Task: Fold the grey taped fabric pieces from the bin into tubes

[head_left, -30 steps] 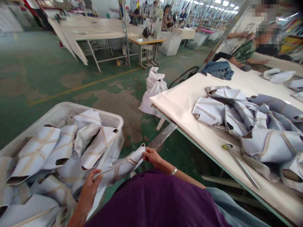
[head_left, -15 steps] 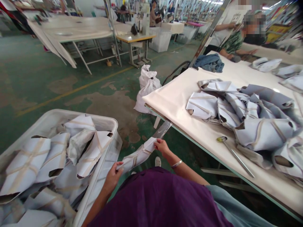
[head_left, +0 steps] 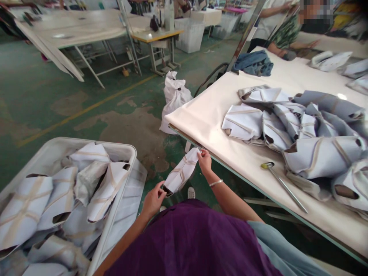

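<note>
1. A white taped fabric tube [head_left: 181, 171] is held in mid-air, between bin and table.
2. Its lower end is gripped by the left hand [head_left: 153, 200]; its upper end is pinched by the right hand [head_left: 204, 161].
3. A white plastic bin [head_left: 130, 153] of similar tubes is seen left; piled fabric pieces [head_left: 287, 130] lie on a cream-covered table [head_left: 201, 107], right.

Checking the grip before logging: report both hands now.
Left hand: closed, holding the lower end of a beige-striped white fabric piece.
Right hand: closed, pinching its upper end.
</note>
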The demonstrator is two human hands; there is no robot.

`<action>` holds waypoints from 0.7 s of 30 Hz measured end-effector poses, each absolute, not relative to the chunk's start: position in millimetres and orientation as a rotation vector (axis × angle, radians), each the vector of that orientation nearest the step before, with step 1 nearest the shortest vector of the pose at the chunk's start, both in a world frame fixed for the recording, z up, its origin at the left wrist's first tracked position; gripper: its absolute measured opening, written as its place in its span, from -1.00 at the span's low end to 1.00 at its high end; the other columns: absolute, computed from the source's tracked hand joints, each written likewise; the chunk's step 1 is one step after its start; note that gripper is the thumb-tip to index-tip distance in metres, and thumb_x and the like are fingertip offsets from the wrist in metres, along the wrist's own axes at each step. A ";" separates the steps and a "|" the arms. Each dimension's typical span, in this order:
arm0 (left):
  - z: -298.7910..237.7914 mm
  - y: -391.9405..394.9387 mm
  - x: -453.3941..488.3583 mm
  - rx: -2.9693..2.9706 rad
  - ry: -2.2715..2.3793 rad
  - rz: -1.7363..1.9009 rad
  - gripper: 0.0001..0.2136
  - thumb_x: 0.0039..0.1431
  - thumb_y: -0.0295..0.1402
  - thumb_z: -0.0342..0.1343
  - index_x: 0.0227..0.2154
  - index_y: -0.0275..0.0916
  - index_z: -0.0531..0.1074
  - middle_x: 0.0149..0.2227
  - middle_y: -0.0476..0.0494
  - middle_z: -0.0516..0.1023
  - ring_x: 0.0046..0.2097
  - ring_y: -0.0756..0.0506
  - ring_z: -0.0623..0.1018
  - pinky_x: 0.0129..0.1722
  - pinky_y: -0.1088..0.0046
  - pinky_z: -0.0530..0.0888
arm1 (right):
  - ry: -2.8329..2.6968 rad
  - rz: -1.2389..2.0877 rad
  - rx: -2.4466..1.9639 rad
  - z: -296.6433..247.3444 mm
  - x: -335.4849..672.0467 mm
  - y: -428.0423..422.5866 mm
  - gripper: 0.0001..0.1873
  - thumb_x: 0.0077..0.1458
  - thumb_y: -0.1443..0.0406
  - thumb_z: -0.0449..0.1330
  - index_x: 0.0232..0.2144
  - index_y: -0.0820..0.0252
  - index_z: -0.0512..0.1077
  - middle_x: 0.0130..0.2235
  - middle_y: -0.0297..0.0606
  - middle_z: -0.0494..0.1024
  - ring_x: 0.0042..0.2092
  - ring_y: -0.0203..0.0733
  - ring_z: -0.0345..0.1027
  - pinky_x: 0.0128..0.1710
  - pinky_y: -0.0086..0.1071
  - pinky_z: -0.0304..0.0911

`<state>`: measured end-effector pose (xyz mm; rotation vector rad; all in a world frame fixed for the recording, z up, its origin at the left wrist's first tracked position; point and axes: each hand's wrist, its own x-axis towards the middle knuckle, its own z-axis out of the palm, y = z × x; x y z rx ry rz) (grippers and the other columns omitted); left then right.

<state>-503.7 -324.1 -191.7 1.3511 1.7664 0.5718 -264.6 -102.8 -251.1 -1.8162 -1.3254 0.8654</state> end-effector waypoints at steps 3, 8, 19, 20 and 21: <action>-179.4 -286.5 -497.0 1.439 1.879 0.637 -0.65 0.19 -0.26 -0.01 0.01 -0.22 0.38 -0.33 -0.06 0.51 -0.30 -0.05 0.51 -0.18 0.43 0.41 | -1.234 0.986 -1.848 -255.8 -267.1 -116.5 -0.54 -0.04 0.02 0.18 -0.17 0.22 0.43 -0.30 -0.22 0.49 -0.31 -0.18 0.33 -0.30 -0.37 0.19; -180.4 -185.4 -454.8 1.569 1.745 0.681 -0.75 0.15 -0.30 0.06 -0.15 -0.24 0.49 -0.29 -0.11 0.50 -0.29 -0.04 0.47 -0.22 0.46 0.39 | -1.115 1.144 -1.878 -258.0 -271.9 -114.0 -0.56 -0.11 0.00 0.24 -0.25 0.16 0.37 -0.33 -0.26 0.48 -0.33 -0.19 0.33 -0.36 -0.39 0.16; -219.9 -93.5 -394.5 1.529 1.879 0.405 -0.89 0.05 -0.35 0.19 -0.34 -0.24 0.50 -0.38 -0.09 0.59 -0.34 -0.04 0.51 -0.33 0.48 0.29 | -1.121 1.187 -1.932 -275.6 -254.3 -77.7 -0.70 -0.07 0.11 0.20 -0.32 0.15 0.34 -0.33 -0.29 0.47 -0.34 -0.22 0.32 -0.34 -0.39 0.15; -219.1 -89.4 -390.8 1.536 1.895 0.396 -0.90 0.06 -0.36 0.19 -0.35 -0.24 0.50 -0.37 -0.10 0.60 -0.34 -0.04 0.51 -0.33 0.47 0.29 | -1.116 1.178 -1.923 -274.9 -251.9 -74.0 -0.71 -0.06 0.10 0.19 -0.32 0.16 0.34 -0.33 -0.29 0.48 -0.34 -0.22 0.31 -0.35 -0.39 0.15; -218.3 -85.6 -388.2 1.539 1.901 0.392 -0.90 0.06 -0.35 0.19 -0.35 -0.24 0.50 -0.36 -0.11 0.60 -0.33 -0.05 0.52 -0.33 0.47 0.29 | -1.115 1.162 -1.916 -273.5 -250.3 -71.0 -0.70 -0.05 0.08 0.18 -0.33 0.16 0.35 -0.34 -0.28 0.48 -0.34 -0.22 0.31 -0.35 -0.39 0.15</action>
